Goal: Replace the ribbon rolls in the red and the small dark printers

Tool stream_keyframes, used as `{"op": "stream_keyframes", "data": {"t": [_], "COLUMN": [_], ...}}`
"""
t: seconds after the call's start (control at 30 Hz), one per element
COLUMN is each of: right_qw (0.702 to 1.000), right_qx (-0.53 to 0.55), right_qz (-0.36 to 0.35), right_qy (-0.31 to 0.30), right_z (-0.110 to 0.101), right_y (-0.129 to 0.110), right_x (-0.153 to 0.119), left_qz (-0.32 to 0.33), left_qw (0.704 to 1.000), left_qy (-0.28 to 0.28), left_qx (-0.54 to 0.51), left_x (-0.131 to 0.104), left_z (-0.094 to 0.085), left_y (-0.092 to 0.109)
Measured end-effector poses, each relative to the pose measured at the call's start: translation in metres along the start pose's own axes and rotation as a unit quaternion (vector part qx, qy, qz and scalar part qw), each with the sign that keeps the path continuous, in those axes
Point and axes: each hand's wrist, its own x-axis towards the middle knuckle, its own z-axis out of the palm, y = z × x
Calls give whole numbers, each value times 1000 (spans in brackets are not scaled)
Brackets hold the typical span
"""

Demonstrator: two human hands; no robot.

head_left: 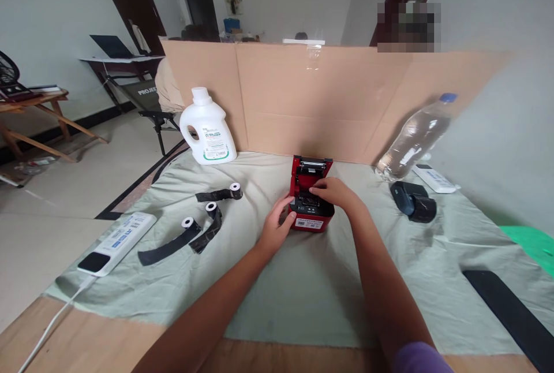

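A small red and black thermal printer [309, 223] stands on the cloth in front of me, its lid raised at the back. My left hand [277, 224] grips its left side, thumb on the front corner and fingers along the edge. Over the printer's open compartment, my right hand [334, 190] reaches in from the right with its fingers bent together. Whatever those fingertips hold or touch inside is too small to make out. Left of the printer lie three small rolls of black ribbon, partly unwound: a far roll [235, 190], a middle roll [211, 211] and a near roll [187, 226].
A cardboard screen [311, 90] closes the back. White detergent bottle [208, 130] stands back left; a clear plastic bottle [413, 136] leans back right. A power strip [119, 243] lies left. On the right are a black device [413, 201], a white box [434, 178] and a phone [502, 304].
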Motion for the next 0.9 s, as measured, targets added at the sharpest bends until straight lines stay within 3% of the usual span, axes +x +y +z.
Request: {"op": "stream_keyframes", "data": {"t": [0.07,0.13,0.2,0.27,0.43,0.6,0.73,0.9], "right_qw": [998,987,956,933,911,908,917,901], "right_qx": [50,67,88,125,230,280,315,378], "right_qz": [9,6,-16,-39,-30,-44,-65,-105], "right_qy": [27,146,279,335,340,310,236,185], "right_z": [-12,-19,-17,-9,9,23,43,65], "right_y": [1,1,-1,-2,0,18,40,53], "right_x": [-3,-4,-1,5,15,-5,-21,-22], "left_qz": [48,97,125,139,197,251,273,228], "left_qw": [996,981,957,934,899,875,877,901], "left_qy": [-17,-74,-138,-168,-157,-128,-116,-124], "left_qx": [69,150,225,282,358,394,378,348], "left_x": [9,21,30,35,31,25,24,25], "left_z": [-7,-14,-20,-24,-25,-26,-26,-24], "left_y": [8,21,35,48,59,56,53,44]}}
